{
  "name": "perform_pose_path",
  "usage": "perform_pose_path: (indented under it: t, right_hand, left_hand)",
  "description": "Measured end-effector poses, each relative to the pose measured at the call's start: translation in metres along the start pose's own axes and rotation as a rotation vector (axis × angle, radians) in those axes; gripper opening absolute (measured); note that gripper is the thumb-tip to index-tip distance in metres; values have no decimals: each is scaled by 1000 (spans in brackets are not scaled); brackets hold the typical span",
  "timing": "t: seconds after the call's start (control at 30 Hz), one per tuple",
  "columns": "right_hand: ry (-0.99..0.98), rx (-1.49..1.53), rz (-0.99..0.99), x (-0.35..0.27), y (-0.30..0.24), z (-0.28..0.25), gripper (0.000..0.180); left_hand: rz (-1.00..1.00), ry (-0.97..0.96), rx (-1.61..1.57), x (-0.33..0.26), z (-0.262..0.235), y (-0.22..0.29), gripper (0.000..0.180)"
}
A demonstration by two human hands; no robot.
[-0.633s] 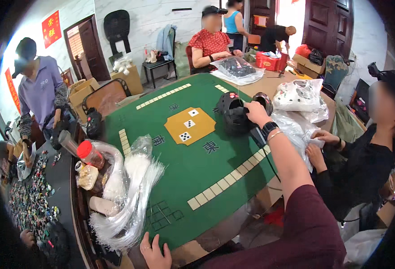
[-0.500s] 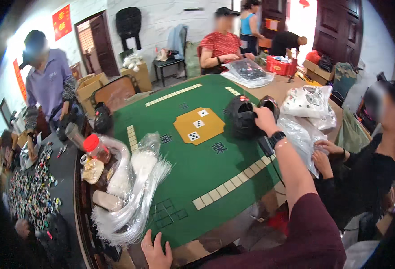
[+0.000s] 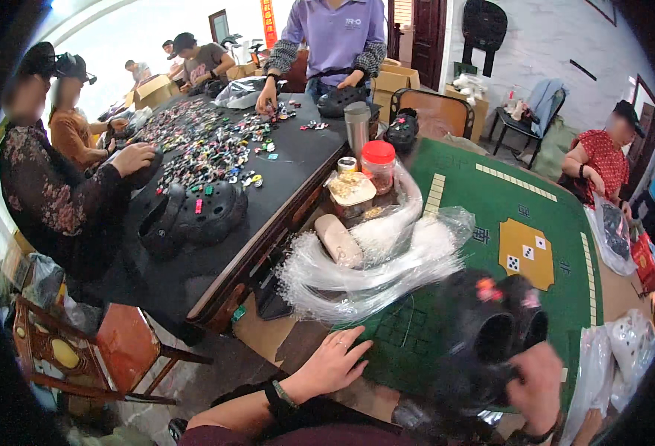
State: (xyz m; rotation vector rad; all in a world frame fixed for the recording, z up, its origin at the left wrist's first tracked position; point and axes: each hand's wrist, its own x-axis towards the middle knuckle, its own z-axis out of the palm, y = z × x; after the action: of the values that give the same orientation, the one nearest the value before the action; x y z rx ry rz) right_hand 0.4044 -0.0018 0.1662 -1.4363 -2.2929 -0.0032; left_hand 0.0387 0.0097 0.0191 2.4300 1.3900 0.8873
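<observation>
A pair of black clogs (image 3: 491, 338), blurred by motion, is gripped in the right hand (image 3: 539, 386), whose fingers are closed around the heel part; small coloured charms are seen on the toes. The clogs are held just above the green table (image 3: 558, 215). The left hand (image 3: 331, 364) is laid flat, fingers spread and holding nothing, on the near edge of this table, to the left of the clogs. Just beyond the left hand a pile of clear plastic bags (image 3: 372, 271) is lying. Further left, a black table (image 3: 297, 160) is covered with small charms (image 3: 208, 152)
</observation>
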Motion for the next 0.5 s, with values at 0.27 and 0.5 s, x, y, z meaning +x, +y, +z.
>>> perform_pose_path:
  t: [0.27, 0.5]
  right_hand:
    - [-409, 369, -297, 27, -65, 25, 29]
    - [-195, 251, -141, 31, -44, 5, 21]
  left_hand:
    - [-49, 31, -20, -10, 9, -8, 39]
    - [37, 70, 15, -8, 15, -10, 35]
